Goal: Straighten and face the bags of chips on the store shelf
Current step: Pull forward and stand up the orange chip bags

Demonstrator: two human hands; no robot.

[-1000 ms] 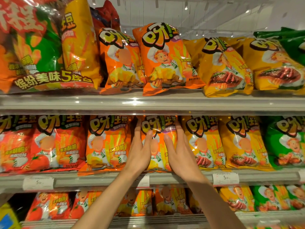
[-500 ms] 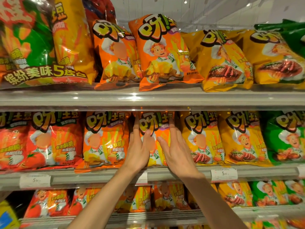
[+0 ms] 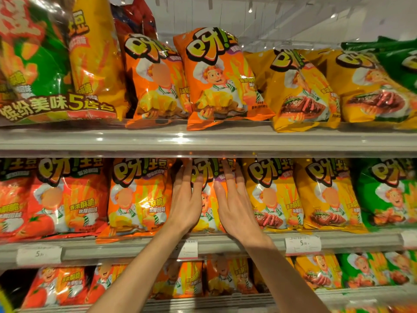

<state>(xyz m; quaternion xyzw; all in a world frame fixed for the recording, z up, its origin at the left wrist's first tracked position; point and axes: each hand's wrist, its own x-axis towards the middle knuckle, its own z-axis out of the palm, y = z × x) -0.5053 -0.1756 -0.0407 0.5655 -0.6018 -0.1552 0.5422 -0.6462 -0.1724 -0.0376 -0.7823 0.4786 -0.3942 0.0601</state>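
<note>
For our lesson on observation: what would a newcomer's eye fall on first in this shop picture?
First, the two bare hands, left hand and right hand, laid with straight fingers on an orange chip bag at the middle of the middle shelf. Next, the tall orange bag above, its bottom edge hanging over the top shelf's front edge.

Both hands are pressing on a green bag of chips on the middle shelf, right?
Not quite. The head view shows the left hand and right hand pressing on an orange bag of chips on the middle shelf. The green bag sits untouched at the far right of that shelf.
</note>
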